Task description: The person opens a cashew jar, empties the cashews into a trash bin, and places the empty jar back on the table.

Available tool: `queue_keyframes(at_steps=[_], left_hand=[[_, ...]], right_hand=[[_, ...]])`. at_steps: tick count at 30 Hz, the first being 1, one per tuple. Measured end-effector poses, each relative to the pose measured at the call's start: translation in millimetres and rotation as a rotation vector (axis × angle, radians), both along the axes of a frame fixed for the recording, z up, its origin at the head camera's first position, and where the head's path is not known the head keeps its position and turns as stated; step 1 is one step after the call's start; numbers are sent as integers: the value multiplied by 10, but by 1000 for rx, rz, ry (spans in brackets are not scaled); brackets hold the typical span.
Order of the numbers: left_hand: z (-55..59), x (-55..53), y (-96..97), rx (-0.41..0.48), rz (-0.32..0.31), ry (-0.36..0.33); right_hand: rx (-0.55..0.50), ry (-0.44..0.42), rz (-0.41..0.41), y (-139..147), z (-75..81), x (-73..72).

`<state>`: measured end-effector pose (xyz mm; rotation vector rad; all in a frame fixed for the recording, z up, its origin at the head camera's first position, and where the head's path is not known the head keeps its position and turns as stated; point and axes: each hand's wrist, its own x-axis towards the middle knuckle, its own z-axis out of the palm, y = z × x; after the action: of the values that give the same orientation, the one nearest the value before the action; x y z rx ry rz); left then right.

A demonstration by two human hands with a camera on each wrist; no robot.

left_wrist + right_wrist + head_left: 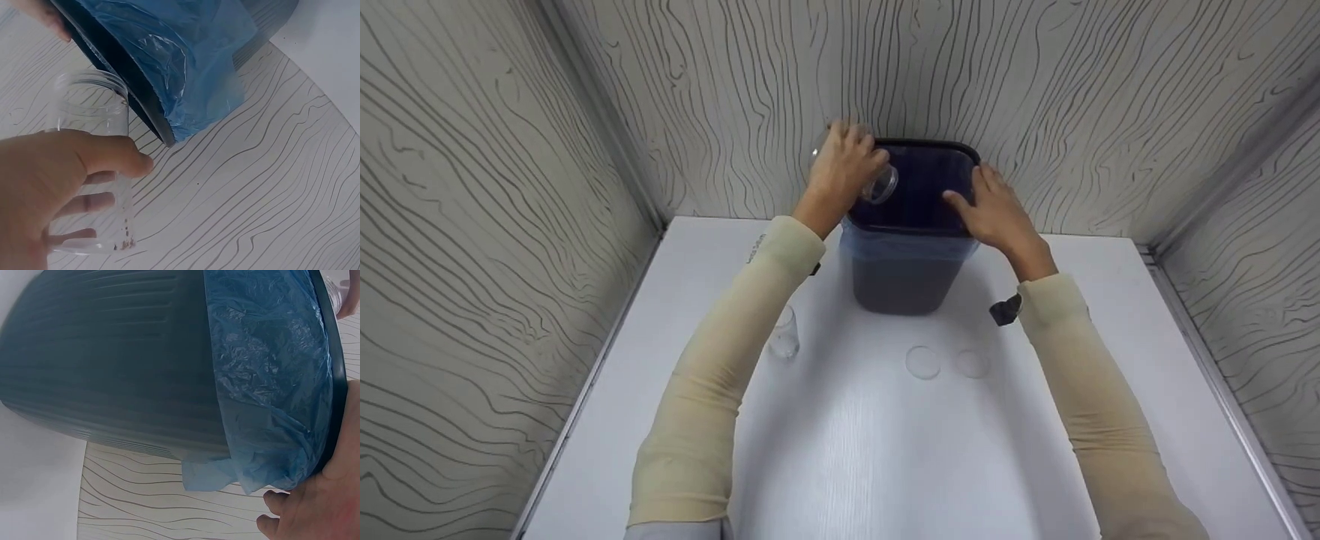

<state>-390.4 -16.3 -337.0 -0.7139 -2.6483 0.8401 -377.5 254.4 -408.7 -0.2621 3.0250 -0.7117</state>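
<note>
My left hand (846, 166) grips a clear plastic jar (87, 115), thumb on one side and fingers wrapped round the other. The jar is tilted at the left rim of a dark bin (896, 285), its threaded mouth (883, 186) pointing in over the opening. Small brown bits (126, 244) cling near the jar's base. A blue bag (270, 371) lines the bin and folds down over its outside. At the opposite side my right hand (1001, 211) holds the rim, thumb over the inner side and fingers outside.
A second clear jar (785, 339) stands on the white table (840, 450), beside my left forearm. Two clear round lids, the left lid (922, 362) and the right lid (973, 364), lie in front of the bin. Wood-patterned panels (735, 97) enclose the table at the back and sides.
</note>
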Motion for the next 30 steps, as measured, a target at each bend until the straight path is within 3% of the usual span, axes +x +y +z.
queue_keyframes(at_steps=[7, 30], left_hand=[[-18, -5, -53, 32, 24, -35], [-109, -8, -176, 269, -11, -88]], right_hand=[[1, -6, -2, 4, -6, -4], [-13, 12, -3, 1, -6, 0]])
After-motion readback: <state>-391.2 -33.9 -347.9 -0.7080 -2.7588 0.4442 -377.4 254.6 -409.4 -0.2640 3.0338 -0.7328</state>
